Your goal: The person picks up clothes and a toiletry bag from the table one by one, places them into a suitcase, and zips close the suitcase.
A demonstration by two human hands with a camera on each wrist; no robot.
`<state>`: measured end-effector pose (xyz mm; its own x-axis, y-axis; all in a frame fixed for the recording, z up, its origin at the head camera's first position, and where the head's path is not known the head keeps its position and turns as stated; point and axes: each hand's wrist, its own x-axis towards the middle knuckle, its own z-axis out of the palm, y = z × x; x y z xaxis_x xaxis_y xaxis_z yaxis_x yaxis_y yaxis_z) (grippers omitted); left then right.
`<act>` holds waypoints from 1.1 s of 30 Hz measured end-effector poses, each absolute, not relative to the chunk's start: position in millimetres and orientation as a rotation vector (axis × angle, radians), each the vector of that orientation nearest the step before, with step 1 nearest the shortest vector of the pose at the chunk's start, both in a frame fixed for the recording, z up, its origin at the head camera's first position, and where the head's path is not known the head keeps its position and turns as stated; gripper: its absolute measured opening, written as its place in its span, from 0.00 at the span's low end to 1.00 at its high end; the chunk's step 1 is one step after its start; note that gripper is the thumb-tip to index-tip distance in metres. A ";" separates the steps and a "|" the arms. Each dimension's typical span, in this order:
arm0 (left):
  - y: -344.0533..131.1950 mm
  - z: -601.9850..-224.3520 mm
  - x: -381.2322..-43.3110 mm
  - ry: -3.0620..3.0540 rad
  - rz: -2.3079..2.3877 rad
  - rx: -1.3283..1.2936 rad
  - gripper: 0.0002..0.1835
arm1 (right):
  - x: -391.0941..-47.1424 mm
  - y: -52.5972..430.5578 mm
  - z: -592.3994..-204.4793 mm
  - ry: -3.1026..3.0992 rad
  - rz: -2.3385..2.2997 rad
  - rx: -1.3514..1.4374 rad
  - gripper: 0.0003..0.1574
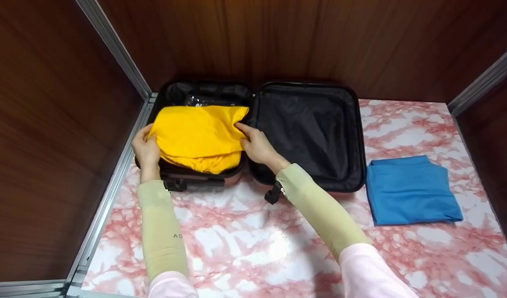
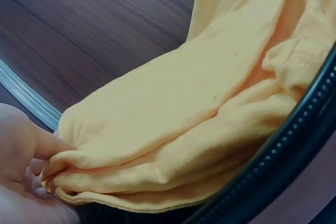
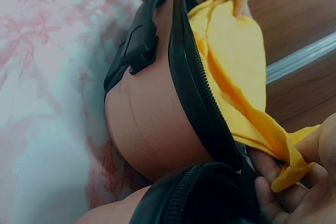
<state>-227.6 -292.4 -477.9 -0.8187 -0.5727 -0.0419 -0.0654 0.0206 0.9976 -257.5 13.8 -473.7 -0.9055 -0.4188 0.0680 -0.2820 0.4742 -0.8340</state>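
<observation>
- Nearest the camera: pink sleeves [image 1: 371,271], then pale green arm covers [image 1: 324,211], stretched over the marbled table [image 1: 237,248].
- At left, in or just over the left half of the open case [image 1: 305,132]: yellow cloth [image 1: 195,130], folded smooth on top, bunched beneath along the near side.
- With the left hand [image 1: 147,149]: pinching the folded layers at the left edge between thumb and fingers.
- With the right hand [image 1: 259,147]: pinching the right edge, creasing a loose flap there.
- Beyond, in the same half: something clear and shiny [image 1: 199,100], too small to tell.
- At right, just beside the case: blue cloth [image 1: 412,190], folded.
- For handling, judged by look: probably light, soft and limp, hardly slippery or fragile, apt to sag mid-span and unfold. Best gripped through all layers at left and right edges, away from the zip [image 2: 280,140] on the near rim.
</observation>
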 end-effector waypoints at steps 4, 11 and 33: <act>-293.2 -477.8 -227.4 -1.936 -1.847 0.677 0.21 | -256.6 13.2 -474.1 2.562 -1.403 -0.601 0.35; -294.5 -481.0 -227.3 -2.018 -1.781 0.720 0.21 | -254.5 10.3 -474.6 2.589 -1.305 -0.621 0.33; -310.2 -497.6 -234.9 -2.480 -1.311 0.799 0.20 | -243.8 6.0 -473.6 2.696 -0.688 -0.949 0.49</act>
<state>-234.9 -310.2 -497.6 -0.8269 -0.5598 -0.0537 -0.3596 0.4529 0.8158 -243.8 6.0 -473.6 -0.7736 -0.6328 -0.0345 -0.5389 0.6856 -0.4894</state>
